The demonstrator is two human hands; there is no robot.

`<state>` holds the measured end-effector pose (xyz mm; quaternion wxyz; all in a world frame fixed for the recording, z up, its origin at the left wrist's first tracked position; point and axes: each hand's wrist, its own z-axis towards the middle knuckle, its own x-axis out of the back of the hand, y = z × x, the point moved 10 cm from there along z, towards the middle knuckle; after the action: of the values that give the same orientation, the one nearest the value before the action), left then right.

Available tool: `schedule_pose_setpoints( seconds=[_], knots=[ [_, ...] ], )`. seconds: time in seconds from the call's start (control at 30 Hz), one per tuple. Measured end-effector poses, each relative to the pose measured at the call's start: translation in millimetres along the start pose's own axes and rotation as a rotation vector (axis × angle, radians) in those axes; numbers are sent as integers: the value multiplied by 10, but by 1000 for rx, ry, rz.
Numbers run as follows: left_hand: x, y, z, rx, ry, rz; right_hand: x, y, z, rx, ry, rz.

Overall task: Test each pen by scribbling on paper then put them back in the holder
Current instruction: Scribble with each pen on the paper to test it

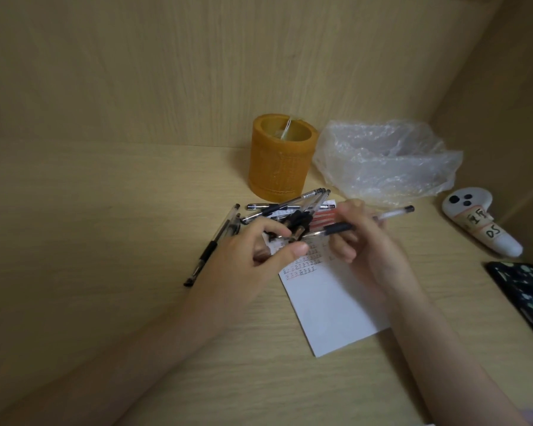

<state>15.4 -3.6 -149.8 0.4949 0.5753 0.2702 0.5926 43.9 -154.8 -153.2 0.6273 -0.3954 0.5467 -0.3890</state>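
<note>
A white sheet of paper (336, 309) lies on the desk with red and dark scribbles near its top. My left hand (246, 256) grips a bunch of several clear pens with black grips (305, 210), their tips pointing down at the paper's top edge. My right hand (360, 238) holds one clear pen (391, 214) with a black grip, tip pointing left toward the bunch. The orange cylindrical holder (279, 158) stands upright behind the hands; one thin light item leans inside it. Two more pens (216, 241) lie on the desk left of my left hand, and another (268, 206) lies behind the bunch.
A crumpled clear plastic bag (385, 161) sits right of the holder. A white controller with labels (480, 219) lies at the right, and a dark patterned phone (523, 293) lies near the right edge. Wooden walls close in the desk at the back and right.
</note>
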Motion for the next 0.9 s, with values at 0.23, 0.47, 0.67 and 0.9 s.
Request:
schedule_pose_setpoints(
  seconds=[0.23, 0.47, 0.67, 0.9],
  knots=[
    [-160, 29, -94, -64, -94, 380, 290, 34, -53, -77, 153, -212],
    [-214, -25, -99, -26, -152, 477, 229, -52, -140, 79, 272, -654],
    [-230, -56, -86, -7, -170, 461, 344, -37, -165, 152, 380, -725],
    [-238, -65, -89, -10, -180, 473, 347, -15, -154, 167, 365, -797]
  ],
)
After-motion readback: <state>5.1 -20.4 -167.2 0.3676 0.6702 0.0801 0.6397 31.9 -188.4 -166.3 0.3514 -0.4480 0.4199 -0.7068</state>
